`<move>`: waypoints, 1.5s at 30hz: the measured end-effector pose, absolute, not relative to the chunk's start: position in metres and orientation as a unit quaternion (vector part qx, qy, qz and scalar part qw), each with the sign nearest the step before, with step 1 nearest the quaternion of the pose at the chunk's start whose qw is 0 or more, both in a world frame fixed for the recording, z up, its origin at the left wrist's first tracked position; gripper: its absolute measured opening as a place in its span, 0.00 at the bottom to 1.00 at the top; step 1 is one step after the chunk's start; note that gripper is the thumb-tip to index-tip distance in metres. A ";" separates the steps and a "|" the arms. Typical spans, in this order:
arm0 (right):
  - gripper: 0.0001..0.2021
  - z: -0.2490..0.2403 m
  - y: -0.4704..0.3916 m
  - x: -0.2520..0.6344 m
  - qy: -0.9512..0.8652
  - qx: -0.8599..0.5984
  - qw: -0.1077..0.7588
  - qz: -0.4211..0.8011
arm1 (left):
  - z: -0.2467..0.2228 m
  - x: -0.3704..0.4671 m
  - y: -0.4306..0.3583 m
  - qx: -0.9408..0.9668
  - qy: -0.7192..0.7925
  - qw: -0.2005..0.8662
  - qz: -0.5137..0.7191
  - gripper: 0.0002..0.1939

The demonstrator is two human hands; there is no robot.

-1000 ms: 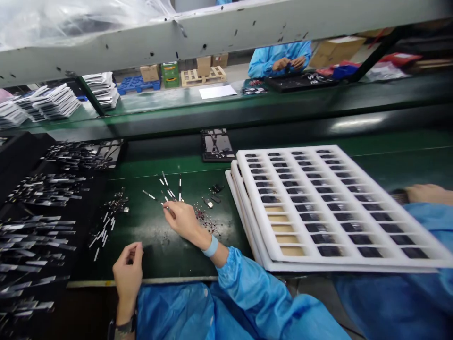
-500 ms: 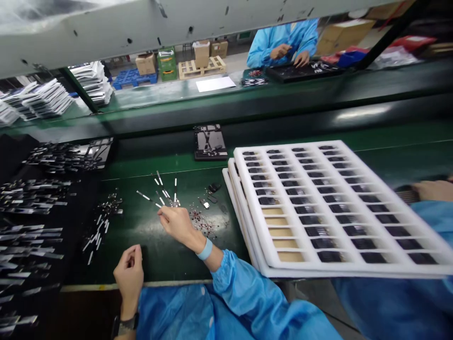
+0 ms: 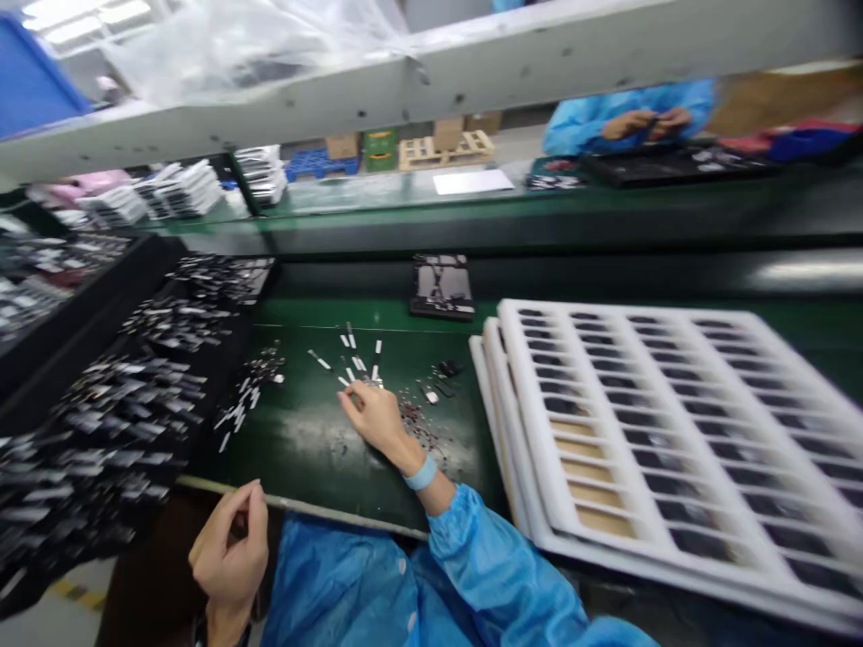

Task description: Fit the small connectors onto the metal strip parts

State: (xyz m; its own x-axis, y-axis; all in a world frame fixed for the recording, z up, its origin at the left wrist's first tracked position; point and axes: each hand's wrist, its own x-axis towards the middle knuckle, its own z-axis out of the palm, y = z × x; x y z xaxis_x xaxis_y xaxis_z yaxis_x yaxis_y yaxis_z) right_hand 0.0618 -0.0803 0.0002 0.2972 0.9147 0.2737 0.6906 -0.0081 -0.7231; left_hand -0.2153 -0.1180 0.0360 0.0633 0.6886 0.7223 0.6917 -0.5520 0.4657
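Observation:
My right hand (image 3: 376,419) bends over the green bench, its thumb and fingertips pinched together at the near end of a fan of thin black-and-white strips (image 3: 356,352). Whatever sits between those fingertips is too small to make out. Just right of it lie many tiny red-and-dark parts (image 3: 422,422), with a few small black and silver pieces (image 3: 431,395) beyond. At the bench's front edge, my left hand (image 3: 233,548) is closed with thumb and index finger pressed together; anything in that pinch cannot be seen. A loose group of white-tabbed strips (image 3: 241,406) lies ahead of it.
Stacked white foam trays (image 3: 563,517) holding black parts fill the right side. A dark rack (image 3: 202,418) with rows of strips stands left. A small black case (image 3: 442,286) lies at the back. Across the bench, a co-worker's hands (image 3: 647,124) work above a black tray (image 3: 680,163).
The view has swung left, so the bench and trays appear farther right. My left hand has drawn back toward the bench edge. My right hand stays by the fan of strips.

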 end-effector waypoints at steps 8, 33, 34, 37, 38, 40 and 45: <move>0.22 0.016 -0.090 0.060 -0.601 -0.621 0.474 0.168 | 0.131 -0.283 -0.155 -0.670 -0.436 0.285 -0.529 0.18; 0.16 0.134 -0.078 0.009 -0.774 -0.481 0.368 0.183 | 0.189 -0.463 -0.088 -0.642 -0.611 0.269 -0.377 0.23; 0.16 0.137 -0.076 0.007 -0.777 -0.478 0.365 0.184 | 0.190 -0.466 -0.086 -0.644 -0.610 0.267 -0.378 0.23; 0.15 0.141 -0.072 0.003 -0.783 -0.473 0.359 0.185 | 0.197 -0.471 -0.082 -0.646 -0.604 0.269 -0.381 0.21; 0.15 0.142 -0.072 0.001 -0.784 -0.472 0.358 0.186 | 0.201 -0.472 -0.081 -0.649 -0.599 0.276 -0.379 0.21; 0.16 0.144 -0.071 -0.002 -0.786 -0.470 0.352 0.192 | 0.209 -0.472 -0.080 -0.661 -0.579 0.298 -0.373 0.22; 0.19 0.154 -0.070 -0.005 -0.798 -0.457 0.333 0.208 | 0.230 -0.469 -0.074 -0.679 -0.540 0.330 -0.371 0.28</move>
State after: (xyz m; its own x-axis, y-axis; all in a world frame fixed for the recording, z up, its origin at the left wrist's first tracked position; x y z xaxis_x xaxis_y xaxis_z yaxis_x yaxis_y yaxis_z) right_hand -0.0046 -0.0705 0.1542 -0.3608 0.8678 0.3417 0.5904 0.4961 -0.6366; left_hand -0.4691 -0.0737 0.2300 0.1417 0.4884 0.8610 0.9788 -0.1988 -0.0484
